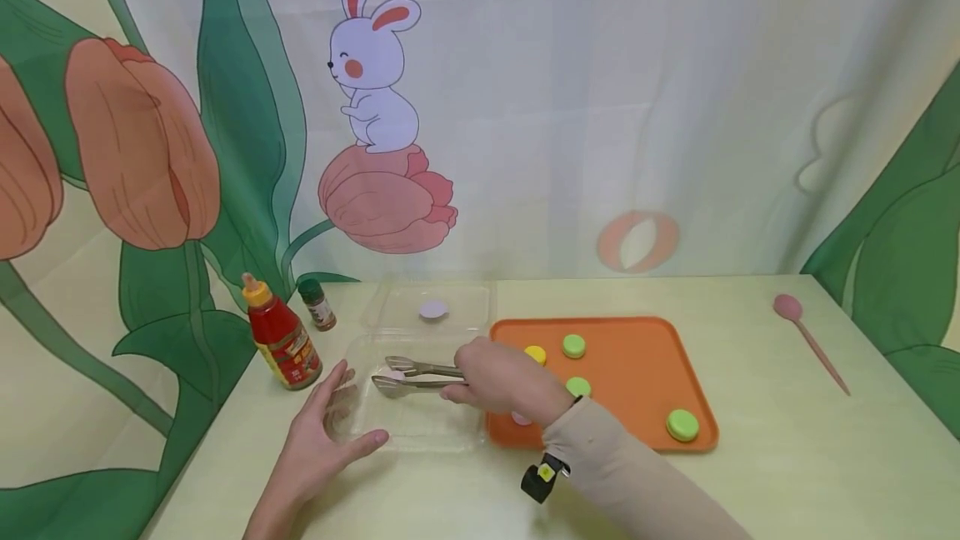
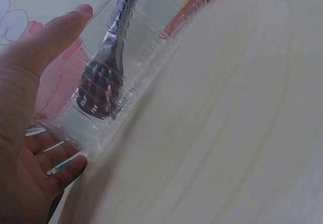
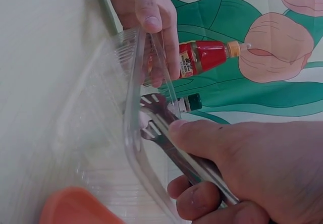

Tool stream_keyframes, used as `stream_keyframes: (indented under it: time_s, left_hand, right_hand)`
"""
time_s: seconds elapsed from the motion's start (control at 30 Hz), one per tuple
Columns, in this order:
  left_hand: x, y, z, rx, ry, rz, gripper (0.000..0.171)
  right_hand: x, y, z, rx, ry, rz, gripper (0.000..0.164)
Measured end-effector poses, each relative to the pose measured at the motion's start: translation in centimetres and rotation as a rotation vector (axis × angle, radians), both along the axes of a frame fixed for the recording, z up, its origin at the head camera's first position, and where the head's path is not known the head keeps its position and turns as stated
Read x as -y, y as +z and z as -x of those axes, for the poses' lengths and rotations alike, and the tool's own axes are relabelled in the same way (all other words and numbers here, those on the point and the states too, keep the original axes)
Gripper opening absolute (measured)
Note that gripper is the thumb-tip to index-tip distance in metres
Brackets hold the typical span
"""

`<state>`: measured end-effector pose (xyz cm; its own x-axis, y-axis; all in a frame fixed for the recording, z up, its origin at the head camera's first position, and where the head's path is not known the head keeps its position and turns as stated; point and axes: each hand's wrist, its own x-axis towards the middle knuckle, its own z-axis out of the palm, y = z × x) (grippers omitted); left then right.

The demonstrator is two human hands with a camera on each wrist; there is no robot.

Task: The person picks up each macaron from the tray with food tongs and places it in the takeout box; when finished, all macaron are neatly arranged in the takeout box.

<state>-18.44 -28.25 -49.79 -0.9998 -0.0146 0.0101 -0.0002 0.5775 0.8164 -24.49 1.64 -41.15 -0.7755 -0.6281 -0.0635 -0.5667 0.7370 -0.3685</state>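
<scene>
My right hand point(image 1: 510, 377) grips metal tongs point(image 1: 435, 371), which reach left into a clear plastic box point(image 1: 423, 427). Between the slotted tong tips, low in the box, is a small pale pink round piece point(image 1: 395, 375), partly hidden. At the left side of the box is my left hand point(image 1: 318, 448), thumb and fingers spread around the corner. In the left wrist view its fingertips point(image 2: 75, 166) lie against or very close to the clear wall. The box's lid point(image 1: 472, 307) is folded back behind, with a pale lilac disc point(image 1: 432, 309) on it.
Right of the box is an orange tray point(image 1: 630, 432) with green macarons point(image 1: 682, 424), a yellow one point(image 1: 536, 354) and a pink one point(image 1: 521, 418) partly under my wrist. A red sauce bottle point(image 1: 285, 340) and spice jar point(image 1: 317, 304) stand left; a pink spoon point(image 1: 810, 340) lies far right.
</scene>
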Motion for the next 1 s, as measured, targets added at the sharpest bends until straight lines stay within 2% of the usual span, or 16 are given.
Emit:
stream_keyframes:
  time_s: [0.23,0.47,0.7,0.9,1.0]
  left_hand:
    - [-0.2,0.1,-0.1,0.016,0.001,0.005,0.124]
    - [-0.2,0.1,-0.1,0.014,-0.005,0.003,0.125]
    - [-0.1,0.2,-0.1,0.02,0.001,0.023,0.126]
    - [-0.1,0.2,-0.1,0.027,0.002,0.027,0.126]
    - [-0.1,0.2,-0.1,0.036,0.003,0.028,0.126]
  right_hand:
    - [0.3,0.3,-0.2,-0.003,-0.026,-0.046,0.046]
    - [-0.2,0.6,-0.4,0.02,-0.046,-0.022,0.046]
    - [-1.6,1.0,-0.8,0.081,-0.057,0.097,0.039]
    - [-3.4,1.1,-1.1,-0.007,-0.051,0.178,0.037]
    - [-4.5,1.2,-1.3,-0.003,-0.075,0.243,0.036]
